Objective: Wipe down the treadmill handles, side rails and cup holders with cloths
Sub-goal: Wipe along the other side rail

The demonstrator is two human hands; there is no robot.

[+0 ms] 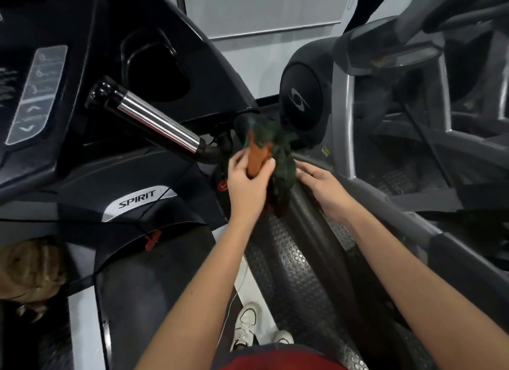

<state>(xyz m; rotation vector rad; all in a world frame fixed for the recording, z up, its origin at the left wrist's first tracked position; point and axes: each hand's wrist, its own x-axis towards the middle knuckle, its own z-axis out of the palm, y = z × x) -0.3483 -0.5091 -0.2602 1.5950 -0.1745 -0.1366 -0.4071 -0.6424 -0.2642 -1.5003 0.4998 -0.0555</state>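
Note:
My left hand (246, 181) grips an orange cloth (256, 160) bunched together with a dark green cloth (281, 166), held up at the base of the chrome treadmill handle (157, 123). The green cloth hangs down over the right side rail (300, 212). My right hand (323, 189) lies flat on that rail just right of the cloths, fingers extended and touching the green cloth's edge. The black cup holder (157, 67) is set in the console above the handle.
The console button strip (35, 94) is at the left. The treadmill belt (154, 301) runs below, with a red safety clip (151, 240) on a cord. A neighbouring grey machine (385, 100) stands close on the right. My white shoes (248, 325) stand on the textured footrail.

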